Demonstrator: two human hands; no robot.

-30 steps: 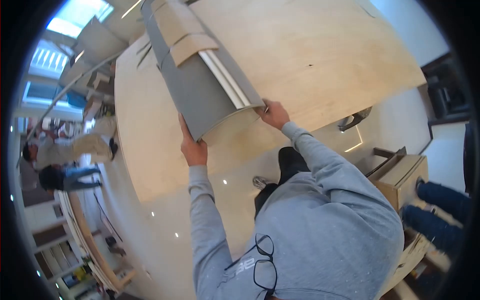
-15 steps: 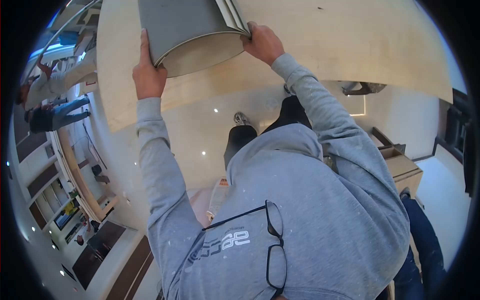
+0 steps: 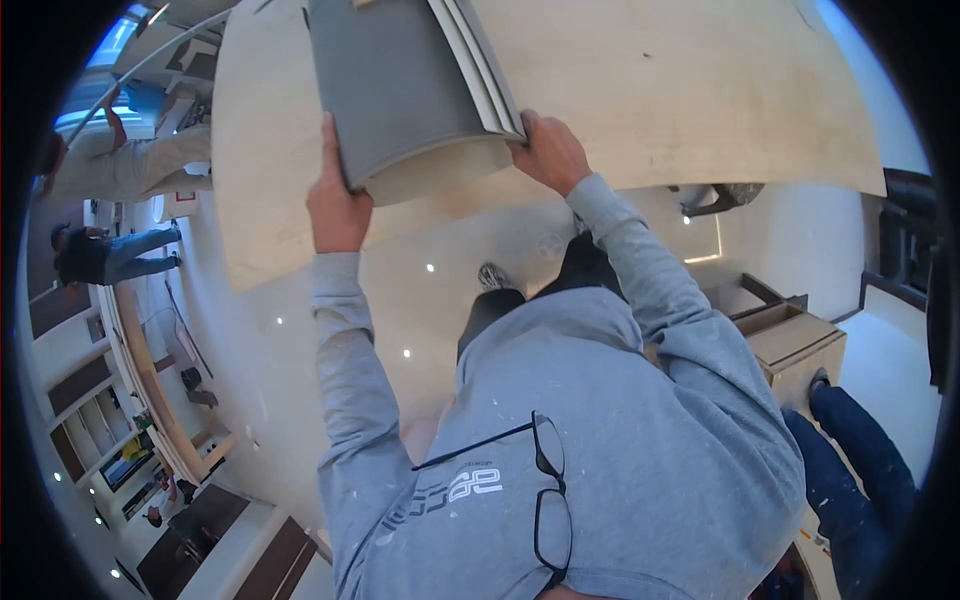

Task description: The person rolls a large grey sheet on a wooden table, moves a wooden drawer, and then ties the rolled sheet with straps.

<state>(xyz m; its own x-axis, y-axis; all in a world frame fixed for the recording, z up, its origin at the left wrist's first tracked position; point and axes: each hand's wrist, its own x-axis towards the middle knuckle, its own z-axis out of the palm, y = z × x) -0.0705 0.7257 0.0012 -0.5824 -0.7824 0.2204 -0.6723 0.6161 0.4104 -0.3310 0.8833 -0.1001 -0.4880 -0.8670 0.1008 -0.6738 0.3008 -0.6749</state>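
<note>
The left hand [image 3: 336, 205] gripped the left near corner of the grey curved panel [image 3: 400, 95], fingers pointing up along its edge. The right hand [image 3: 548, 152] was closed over the right near corner, where pale strips [image 3: 478, 60] ran along the panel's side. The panel's near end was held between the two hands, above the plywood sheet [image 3: 700, 100], and its far end ran out of the top of the frame. Compared with half a second earlier, both hands and the panel's near end sat lower in the view and the hands were closer together; the grip points were unchanged. A pair of glasses [image 3: 546, 490] hung on the grey sweatshirt. The plywood sheet spread wide beneath the panel, over a glossy white floor [image 3: 300, 340]. A wooden box [image 3: 800, 345] stood at the right, beside another person's jeans-clad leg [image 3: 865, 475]. Two other people [image 3: 110, 255] were well apart at the far left, near shelving [image 3: 85, 400].
</note>
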